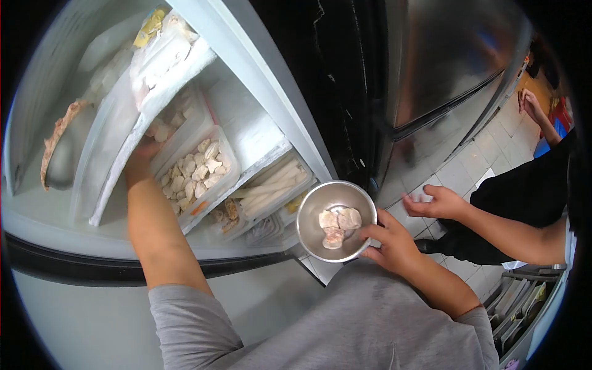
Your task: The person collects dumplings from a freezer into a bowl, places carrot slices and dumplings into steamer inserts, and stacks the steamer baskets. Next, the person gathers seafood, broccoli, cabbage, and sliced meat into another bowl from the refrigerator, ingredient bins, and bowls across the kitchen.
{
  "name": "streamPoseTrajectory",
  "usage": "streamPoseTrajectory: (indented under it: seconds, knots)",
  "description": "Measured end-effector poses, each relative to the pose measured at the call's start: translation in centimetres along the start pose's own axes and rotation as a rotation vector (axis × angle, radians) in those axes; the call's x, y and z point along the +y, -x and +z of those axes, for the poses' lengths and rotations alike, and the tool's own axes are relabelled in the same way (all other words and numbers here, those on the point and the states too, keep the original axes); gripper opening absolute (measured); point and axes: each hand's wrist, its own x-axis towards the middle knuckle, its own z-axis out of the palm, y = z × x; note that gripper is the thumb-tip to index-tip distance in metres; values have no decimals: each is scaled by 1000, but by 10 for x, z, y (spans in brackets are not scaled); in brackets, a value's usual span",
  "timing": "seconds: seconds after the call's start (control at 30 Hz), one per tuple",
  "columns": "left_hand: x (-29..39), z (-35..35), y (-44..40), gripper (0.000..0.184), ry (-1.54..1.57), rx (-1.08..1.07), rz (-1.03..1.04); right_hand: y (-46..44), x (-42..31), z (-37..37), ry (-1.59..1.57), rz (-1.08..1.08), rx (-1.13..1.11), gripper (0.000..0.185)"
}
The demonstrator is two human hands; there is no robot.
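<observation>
My right hand [394,243] grips the rim of a round metal bowl [306,209], thumb over the inside edge. In the bowl lie a few pale, frosted food pieces [333,222], touching one another. My left arm reaches into an open freezer [271,117]. There my left hand [142,151] is in shade at a plastic container with pale pinkish pieces [163,129]; its fingers are hidden and blurred, so what they hold does not show. Beside it stands a clear plastic container [233,161] full of whitish lumps [194,172].
A frosted shelf edge [154,102] carries white bags [166,55] above my left hand. Lower down sits a container of long pale sticks [274,185]. At right, another person's hand [438,202] is close to my right hand; a further person's hand [530,105] is behind.
</observation>
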Motion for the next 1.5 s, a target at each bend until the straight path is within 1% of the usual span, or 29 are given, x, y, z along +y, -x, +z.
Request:
streamPoseTrajectory:
  seconds: [0.1, 0.17, 0.2, 0.23, 0.3, 0.33, 0.4, 0.47, 0.5, 0.63, 0.67, 0.73, 0.77, 0.83, 0.87, 0.9, 0.97, 1.0, 1.03, 1.07, 1.1, 1.17, 1.23, 1.27, 1.3, 1.33, 1.4, 1.43, 1.5]
  knots:
    - [-3, -19, 5, 58, 122, -7, 31, -21, -11, 11, 4, -12, -20, 39]
    - [-2, -38, 2, 55, 467, -231, 71, -32, -17, 18, 8, -5, -23, 38]
    - [-15, -27, 31, 55, 584, -317, 98, -36, -20, 19, -13, -19, -24, 38]
    - [-24, -21, 52, 55, 593, -311, 98, -39, -22, 21, -7, -18, -32, 38]
    - [-37, -16, 84, 55, 633, -161, 24, -45, -22, 24, -35, -75, -23, 38]
    - [-54, -33, 95, 52, 626, -278, -32, -46, -21, 25, -54, -64, -48, 38]
    - [-87, -28, 133, 58, 530, -517, -295, -43, -21, 29, -4, -62, -66, 38]
    - [-127, 17, 189, 58, 494, -650, -432, -45, -20, 32, 43, -62, -77, 39]
    - [-144, 25, 201, 62, 412, -710, -437, -46, -20, 33, 35, -66, -87, 39]
    - [-181, 51, 218, 70, 324, -813, -597, -51, -29, 30, 45, -125, -89, 41]
    - [-183, 55, 221, 70, 330, -818, -598, -51, -31, 29, 52, -124, -89, 41]
    - [-181, 66, 230, 73, 140, -774, -599, -50, -35, 27, 138, -115, -83, 40]
    - [-181, 72, 233, 73, 143, -782, -603, -50, -36, 26, 145, -112, -79, 40]
    - [-181, 83, 244, 69, -483, -575, -452, -50, -39, 24, 147, -143, -26, 38]
    - [-186, 92, 255, 68, -699, -511, -377, -49, -38, 23, 153, -138, -26, 38]
    - [-195, 96, 260, 53, -1061, -499, -225, -49, -37, 24, 125, -113, -38, 37]
    - [-221, 99, 281, 51, -1536, -573, 458, -48, -27, 29, 98, -102, -54, 35]
    - [-228, 103, 292, 51, -1538, -557, 466, -42, -17, 35, 27, -100, -13, 35]
    - [-230, 105, 300, 52, -1546, -608, 461, -39, -11, 39, -48, -105, 27, 35]
    - [-224, 105, 302, 52, -1559, -654, 459, -36, -12, 38, -57, -131, 21, 35]
    - [-208, 109, 304, 52, -1571, -627, 473, -32, -13, 35, -35, -110, 40, 36]
    - [-170, 122, 303, 51, -1581, -724, 132, -25, -12, 34, -16, -103, 56, 36]
    - [-134, 98, 252, 47, -1537, -431, 435, -19, -11, 32, 2, -48, 101, 38]
    - [-105, 108, 234, 45, -1586, -305, 414, -20, -14, 31, 11, -84, 157, 37]
    - [-89, 90, 190, 36, -1572, -194, 477, -20, -16, 30, 15, -85, 163, 37]
    - [-68, 82, 156, 40, -1713, -20, 451, -17, -17, 29, 5, -65, 166, 37]
    - [-49, 3, 1, 51, -2127, 191, 889, -13, -19, 27, 0, -46, 178, 37]
    - [-47, -8, -9, 51, -2118, 189, 900, -11, -20, 27, 1, -51, 179, 37]
    - [-39, -14, -15, 60, -2039, 27, 1113, -8, -22, 26, 4, -72, 194, 37]
